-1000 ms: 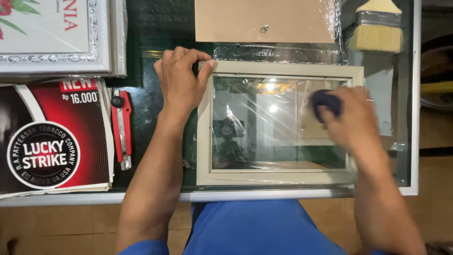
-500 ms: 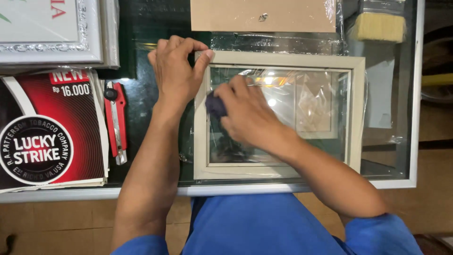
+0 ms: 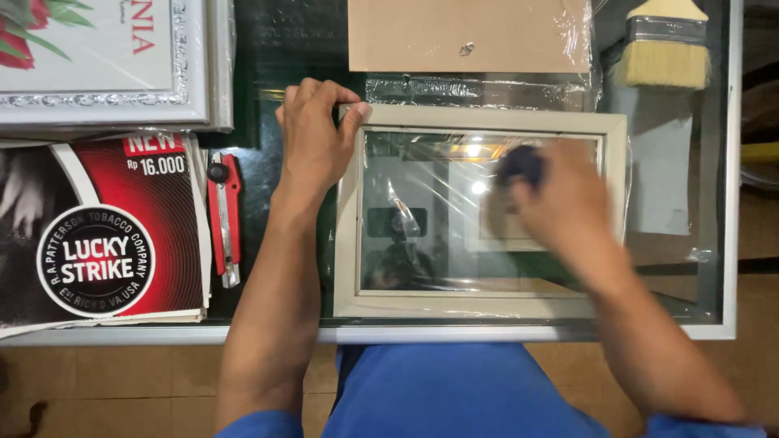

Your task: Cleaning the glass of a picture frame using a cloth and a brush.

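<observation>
Head view: left hand [image 3: 312,142] grips the frame [image 3: 479,307] corner; right hand [image 3: 568,203], blurred, rubs a dark pad [image 3: 519,165] on half-wiped glass [image 3: 422,219].

Bare forearms, short blue sleeves, blue clothing below.

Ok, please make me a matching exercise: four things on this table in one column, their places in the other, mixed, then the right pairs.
Things:
1. paintbrush
2. red cutter
3. left hand
4. brown board

Places:
A. on the upper left corner of the picture frame
B. far right corner of the table
C. above the frame, at the far edge
D. left of the left forearm

Pairs: 1-B, 2-D, 3-A, 4-C
</observation>
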